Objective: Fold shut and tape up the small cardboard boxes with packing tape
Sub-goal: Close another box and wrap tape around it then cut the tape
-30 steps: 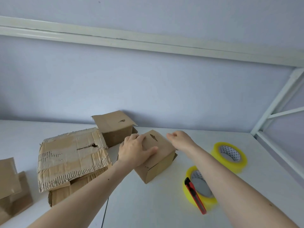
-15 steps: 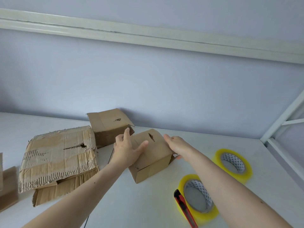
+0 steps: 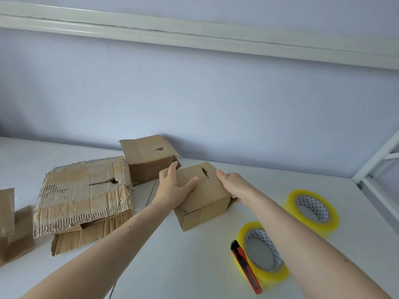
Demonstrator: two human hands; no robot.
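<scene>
Hands (image 3: 172, 188) on box (image 3: 207, 203), white table (image 3: 172, 266)

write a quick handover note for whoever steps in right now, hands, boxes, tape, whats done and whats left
Left hand: open, flat on top of the small box.
Right hand: on the box's right side, fingers over its far edge.
The box sits mid-table with its flaps folded down, no fresh tape visible.
Second small box behind it by the wall, one flap sticking out.
Two yellow tape rolls and a red cutter lie to the right, untouched.
Left: tape this box, then close and tape the other.
</scene>
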